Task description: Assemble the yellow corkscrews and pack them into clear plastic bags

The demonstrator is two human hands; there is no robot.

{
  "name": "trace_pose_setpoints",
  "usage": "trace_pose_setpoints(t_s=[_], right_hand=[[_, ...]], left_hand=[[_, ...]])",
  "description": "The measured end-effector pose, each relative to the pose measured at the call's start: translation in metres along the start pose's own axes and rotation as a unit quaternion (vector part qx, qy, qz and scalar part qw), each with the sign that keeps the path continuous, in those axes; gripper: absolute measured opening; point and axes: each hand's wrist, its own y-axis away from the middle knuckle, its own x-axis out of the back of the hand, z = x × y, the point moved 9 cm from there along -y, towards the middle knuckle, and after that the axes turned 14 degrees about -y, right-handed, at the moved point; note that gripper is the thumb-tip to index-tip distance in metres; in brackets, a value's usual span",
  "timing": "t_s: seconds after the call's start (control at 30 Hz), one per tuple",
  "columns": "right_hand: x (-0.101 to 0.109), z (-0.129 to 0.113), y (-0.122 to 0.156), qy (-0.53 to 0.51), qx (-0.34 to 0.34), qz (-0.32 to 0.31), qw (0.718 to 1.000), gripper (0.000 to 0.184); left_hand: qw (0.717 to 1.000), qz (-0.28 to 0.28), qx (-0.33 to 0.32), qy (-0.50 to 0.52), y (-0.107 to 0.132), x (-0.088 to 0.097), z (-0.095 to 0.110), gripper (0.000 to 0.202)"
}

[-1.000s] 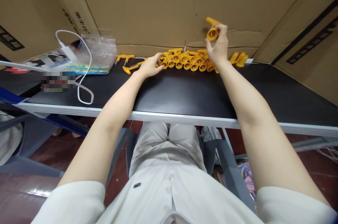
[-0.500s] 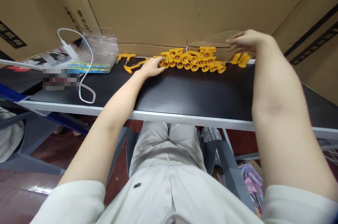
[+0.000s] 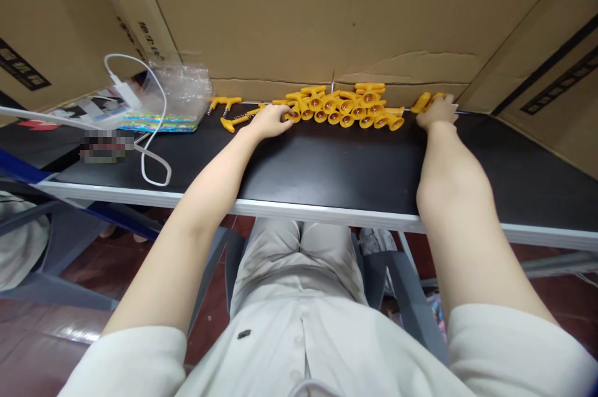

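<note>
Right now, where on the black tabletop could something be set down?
Bare: between the left hand and right hand, in front of the piled yellow bell-mouthed pieces; and right of the right forearm. Crowded: the back middle, and left around the looped white cable.

Brown cardboard panels (image 3: 280, 17) stand behind a black table (image 3: 327, 163) over reddish tiled floor (image 3: 212, 297)

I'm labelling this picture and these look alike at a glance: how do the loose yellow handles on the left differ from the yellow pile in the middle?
The loose yellow handles lie scattered; the yellow pile is stacked in layers. The handles show thin spirals, while the pile shows round, open cup ends. Both lie toward the back of the table.
</note>
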Motion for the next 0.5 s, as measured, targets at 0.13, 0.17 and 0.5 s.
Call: trace_pose_setpoints(t_s=[0.13,0.17,0.5], right_hand=[[0.015,0.009,-0.009,-0.063,0.022,0.112,0.991,0.053],[0.014,0.016,-0.013,-0.102,0.012,0.124,0.987,0.054],[-0.011,0.031,-0.016,-0.18,-0.03,0.007,0.983,0.054]], left_hand=[[1.0,0.002,-0.001,0.003,0.0,0.001,0.001,0.042],[1.0,0.003,-0.002,0.003,0.0,0.001,0.001,0.042],[1.0,-0.005,0.004,-0.007,0.001,0.0,-0.001,0.041]])
